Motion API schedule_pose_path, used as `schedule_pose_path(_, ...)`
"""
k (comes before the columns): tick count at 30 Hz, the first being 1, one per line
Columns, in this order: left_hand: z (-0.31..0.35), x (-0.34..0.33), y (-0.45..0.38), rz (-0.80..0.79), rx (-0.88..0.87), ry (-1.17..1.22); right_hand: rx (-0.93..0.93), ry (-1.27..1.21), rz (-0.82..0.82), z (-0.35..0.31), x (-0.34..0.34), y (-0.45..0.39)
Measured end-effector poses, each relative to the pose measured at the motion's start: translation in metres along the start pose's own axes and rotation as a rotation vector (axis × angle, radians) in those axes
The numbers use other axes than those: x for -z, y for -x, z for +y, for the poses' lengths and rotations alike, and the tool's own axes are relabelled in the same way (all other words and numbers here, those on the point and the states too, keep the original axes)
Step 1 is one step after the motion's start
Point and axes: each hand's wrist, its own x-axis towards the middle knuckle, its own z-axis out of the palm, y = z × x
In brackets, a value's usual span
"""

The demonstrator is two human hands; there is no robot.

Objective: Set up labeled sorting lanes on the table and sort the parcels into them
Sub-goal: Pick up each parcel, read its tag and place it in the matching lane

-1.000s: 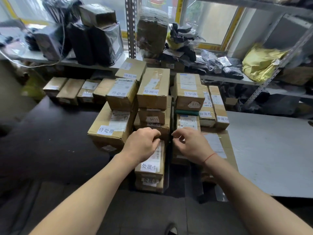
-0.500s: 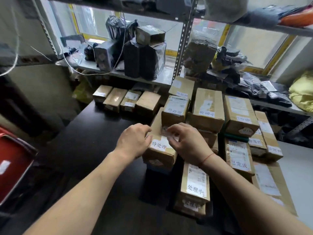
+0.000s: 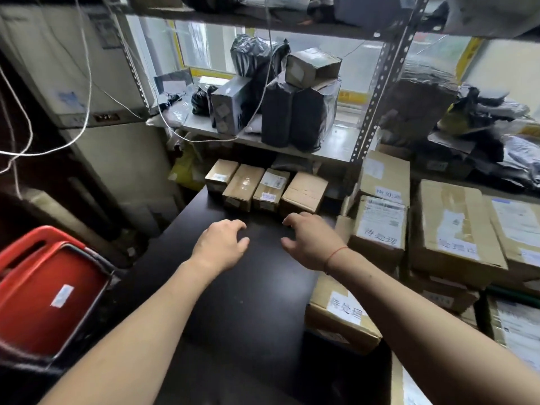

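Head view: both hands hover over the bare dark counter, neither holding anything. The left hand has its fingers loosely curled and released; the right hand, marked by a red wrist string, reaches forward with its fingers spread and relaxed, just short of a row of four small cardboard parcels set side by side at the far edge of the counter. The third parcel in that row carries a small white label; its text is too blurred to read. To the right, a stack of larger parcels stands close against the counter's open strip, several bearing handwritten white labels, among them one on a mid-height box and one on a low box near the right forearm. The step in hand appears to be a reach for the far row, probably the rightmost unlabeled box. Recommended procedure: grip one parcel at a time across its short sides, lift it clear before moving it so the neighbours are not dragged, and keep labels facing up and toward the operator. Keep the open strip free so lanes remain distinct. Avoid brushing the right-hand stack with the forearm; it looks easily toppled. A red crate stands at the left, off the counter.
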Motion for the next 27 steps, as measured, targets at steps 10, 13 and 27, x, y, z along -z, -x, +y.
schedule_pose_path(10,-0.08,0.006,-0.136,-0.129,-0.174,0.081,-0.293,-0.065,-0.045,-0.044,-0.041,-0.112)
schedule_pose_path(13,-0.08,0.002,-0.175,-0.157,-0.232,0.108,-0.392,-0.095,-0.037,-0.047,-0.053,-0.137)
schedule_pose_path(27,-0.017,-0.084,-0.307,-0.351,-0.284,0.155,-0.681,-0.193,-0.063,0.048,-0.066,-0.234)
